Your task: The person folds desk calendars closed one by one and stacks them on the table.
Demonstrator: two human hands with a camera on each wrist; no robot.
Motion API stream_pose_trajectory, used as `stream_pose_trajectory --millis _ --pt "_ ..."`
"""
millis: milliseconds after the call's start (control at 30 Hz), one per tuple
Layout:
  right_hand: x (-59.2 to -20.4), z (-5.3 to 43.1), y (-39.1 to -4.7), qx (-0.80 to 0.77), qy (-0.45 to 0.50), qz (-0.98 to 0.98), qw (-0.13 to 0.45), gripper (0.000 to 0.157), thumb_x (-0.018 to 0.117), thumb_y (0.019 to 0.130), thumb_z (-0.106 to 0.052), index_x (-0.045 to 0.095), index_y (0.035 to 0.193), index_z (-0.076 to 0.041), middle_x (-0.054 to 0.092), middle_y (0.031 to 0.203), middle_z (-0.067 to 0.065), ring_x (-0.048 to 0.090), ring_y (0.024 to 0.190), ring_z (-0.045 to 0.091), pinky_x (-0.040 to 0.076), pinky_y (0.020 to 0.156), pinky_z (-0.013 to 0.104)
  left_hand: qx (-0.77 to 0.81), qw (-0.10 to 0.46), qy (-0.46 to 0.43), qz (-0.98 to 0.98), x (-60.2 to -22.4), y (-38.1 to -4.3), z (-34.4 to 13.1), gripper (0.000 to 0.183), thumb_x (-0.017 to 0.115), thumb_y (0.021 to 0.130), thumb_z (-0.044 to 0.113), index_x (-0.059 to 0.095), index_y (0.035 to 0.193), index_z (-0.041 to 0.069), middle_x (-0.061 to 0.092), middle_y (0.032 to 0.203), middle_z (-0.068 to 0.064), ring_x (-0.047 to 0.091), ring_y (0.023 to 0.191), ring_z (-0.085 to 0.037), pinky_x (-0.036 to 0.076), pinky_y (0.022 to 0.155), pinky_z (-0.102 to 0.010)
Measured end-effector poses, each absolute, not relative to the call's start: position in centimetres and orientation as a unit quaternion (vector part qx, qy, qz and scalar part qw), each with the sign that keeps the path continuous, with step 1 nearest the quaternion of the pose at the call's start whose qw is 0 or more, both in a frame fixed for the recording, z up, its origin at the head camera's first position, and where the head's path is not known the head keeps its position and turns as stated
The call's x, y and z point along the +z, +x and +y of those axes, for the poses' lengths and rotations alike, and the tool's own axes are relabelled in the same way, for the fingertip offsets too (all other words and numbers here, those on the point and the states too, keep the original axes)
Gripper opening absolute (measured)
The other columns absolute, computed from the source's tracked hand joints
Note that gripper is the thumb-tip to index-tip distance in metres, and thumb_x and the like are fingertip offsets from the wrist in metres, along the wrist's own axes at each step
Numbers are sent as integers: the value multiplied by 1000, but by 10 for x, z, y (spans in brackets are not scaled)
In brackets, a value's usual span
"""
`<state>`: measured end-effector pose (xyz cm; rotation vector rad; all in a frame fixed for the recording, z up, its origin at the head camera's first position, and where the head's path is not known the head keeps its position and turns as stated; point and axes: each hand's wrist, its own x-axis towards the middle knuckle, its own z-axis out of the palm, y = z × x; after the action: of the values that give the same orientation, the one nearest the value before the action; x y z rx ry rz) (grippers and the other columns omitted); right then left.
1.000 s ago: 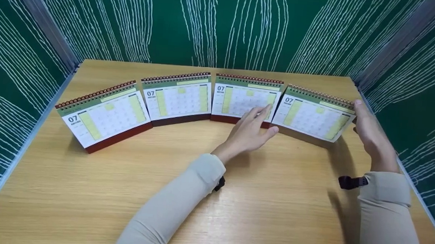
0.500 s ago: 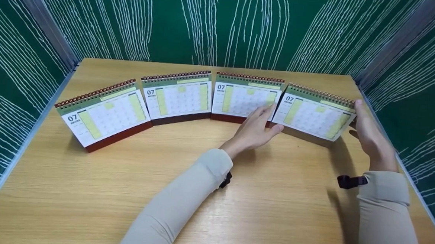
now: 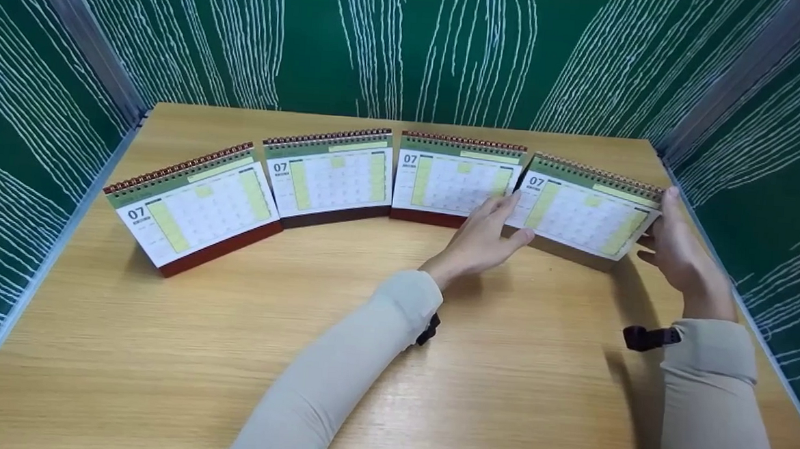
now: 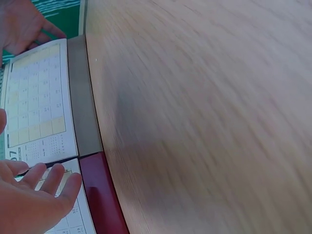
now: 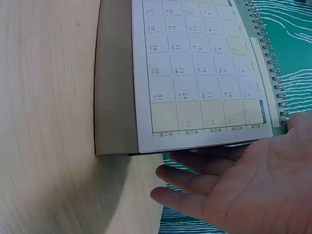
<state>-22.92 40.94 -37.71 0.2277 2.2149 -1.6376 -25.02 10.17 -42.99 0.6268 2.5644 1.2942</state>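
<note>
Slightly further right than in the two earlier head views, the left hand (image 3: 485, 236) now has its fingertips at the join between a white-paged spiral desk calendar with a red base and green header (image 3: 443, 179) and a matching calendar with a tan base (image 3: 582, 210). Its fingers are loosely extended and grip nothing; whether they press on the pages I cannot tell. At the far end of the tan-based calendar, the right hand (image 3: 682, 256) keeps its place: its fingers reach straight along and behind the right side, with one fingertip at the top corner by the wire spiral (image 5: 273, 68), and they are not curled round it.

All four calendars stand as tents in the same shallow arc as before. Left of the red-based one stand a calendar with a dark brown base (image 3: 330, 176) and, leftmost and angled most, one with a reddish-brown base (image 3: 202, 207).

Along the arc, neighbouring lower corners meet or nearly meet, while narrow wedges open between the upper ends. Behind the row runs a shallow strip of the light wooden table (image 3: 263, 354), ending at a green wall with white wavy lines (image 3: 314, 42). On the near side a wide stretch of wood is crossed by the left beige sleeve (image 3: 338, 365). Less room lies on the right, where the right beige sleeve (image 3: 709, 398) runs close to the table's edge.
</note>
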Motion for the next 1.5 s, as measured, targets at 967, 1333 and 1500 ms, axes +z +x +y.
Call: stream_pose_trajectory --millis 967,1333,1500 --pt "-377 419 -233 -618 88 756 195 94 4 102 -78 -16 169 -15 -10 177 19 -9 161 43 -7 130 59 487 118 181 846 -428 -255 110 79 59 108 44 17 172 26 26 170 7 28 154 -10 30 126 -32" --pt "-362 424 -241 -616 90 755 206 94 7 101 -80 -22 167 -20 -15 177 14 -11 162 38 -7 131 54 492 116 179 844 -430 -256 110 79 59 108 45 17 172 26 29 168 4 33 151 -10 32 124 -30" --pt "-357 425 -247 -615 93 758 196 92 9 101 -80 -22 167 -23 -11 178 12 -7 163 37 -5 132 52 494 119 180 842 -430 -256 110 80 59 107 45 16 172 27 28 168 5 33 151 -10 31 124 -30"
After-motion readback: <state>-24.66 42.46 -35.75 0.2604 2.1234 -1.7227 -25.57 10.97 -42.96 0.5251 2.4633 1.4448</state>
